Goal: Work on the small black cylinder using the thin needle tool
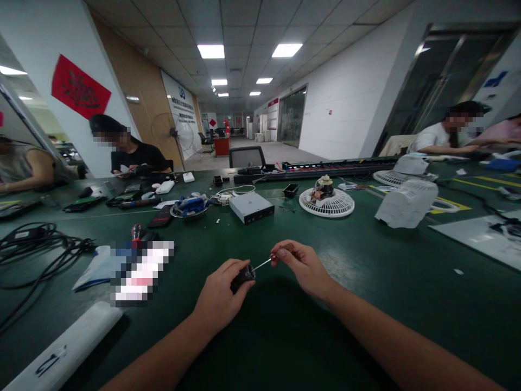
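Note:
My left hand (223, 290) is closed around a small black part (243, 277) with a round opening that faces right. My right hand (300, 266) pinches a thin tool with a metal shaft (262, 264), whose tip reaches the opening of the black part. How deep the tip sits cannot be made out. Both hands are held over the green table (260, 347). Beyond them lies a grey box-shaped drive (251, 207), and a white round fan grille (326, 203) with a motor on it stands behind my right hand.
Black cables (44, 244), a long white case (69, 347) and a blurred bright object (142, 271) lie left. A dish with blue items (190, 206) is behind them. At right are a white housing (407, 203) and a white board (484, 239). People sit across the table on both sides.

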Available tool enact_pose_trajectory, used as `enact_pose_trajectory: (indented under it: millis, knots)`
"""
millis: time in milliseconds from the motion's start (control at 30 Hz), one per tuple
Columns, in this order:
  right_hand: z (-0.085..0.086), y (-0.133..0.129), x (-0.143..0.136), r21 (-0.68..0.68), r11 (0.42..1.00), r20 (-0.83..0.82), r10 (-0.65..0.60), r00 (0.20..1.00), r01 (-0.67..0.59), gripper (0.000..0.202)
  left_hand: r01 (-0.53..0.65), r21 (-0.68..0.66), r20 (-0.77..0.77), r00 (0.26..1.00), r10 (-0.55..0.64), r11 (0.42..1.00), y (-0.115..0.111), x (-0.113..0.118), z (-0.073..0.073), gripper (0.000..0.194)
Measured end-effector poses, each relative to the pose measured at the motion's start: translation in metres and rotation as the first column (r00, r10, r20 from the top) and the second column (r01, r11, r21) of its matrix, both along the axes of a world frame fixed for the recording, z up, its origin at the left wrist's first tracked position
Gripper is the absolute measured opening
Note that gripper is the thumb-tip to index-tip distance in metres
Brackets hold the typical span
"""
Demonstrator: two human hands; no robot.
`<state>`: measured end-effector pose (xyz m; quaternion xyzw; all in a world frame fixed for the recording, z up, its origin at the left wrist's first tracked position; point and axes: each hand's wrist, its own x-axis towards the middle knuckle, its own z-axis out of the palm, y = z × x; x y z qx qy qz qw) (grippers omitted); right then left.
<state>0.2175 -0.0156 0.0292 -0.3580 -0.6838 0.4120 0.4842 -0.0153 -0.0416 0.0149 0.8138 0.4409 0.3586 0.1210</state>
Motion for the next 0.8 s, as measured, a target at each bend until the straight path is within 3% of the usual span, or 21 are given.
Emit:
enact_pose_trajectory:
  millis: [233,400,600,800]
  knots:
    - [0.001,0.0,-0.001,0.082,0.996,0.132,-0.033,0.991,0.023,0.021,-0.008,-0.019,-0.019,1.0,0.008,1.0,0.007,0.0,0.0,0.035]
    - [-0.008,0.008,-0.001,-0.004,0.998,-0.025,0.063,0.998,-0.064,0.023,-0.002,-0.044,-0.085,0.996,-0.002,0.999,0.009,0.001,0.001,0.032]
    - [-0.021,0.021,-0.008,-0.155,0.987,-0.044,0.034,0.998,-0.04,0.039,-0.088,-0.113,-0.247,0.967,0.057,0.99,0.016,0.007,0.006,0.026]
    - [-0.024,0.031,-0.009,-0.233,0.971,0.026,0.06,0.998,-0.052,0.03,-0.152,-0.092,-0.341,0.933,0.112,0.984,0.016,0.012,0.009,0.021]
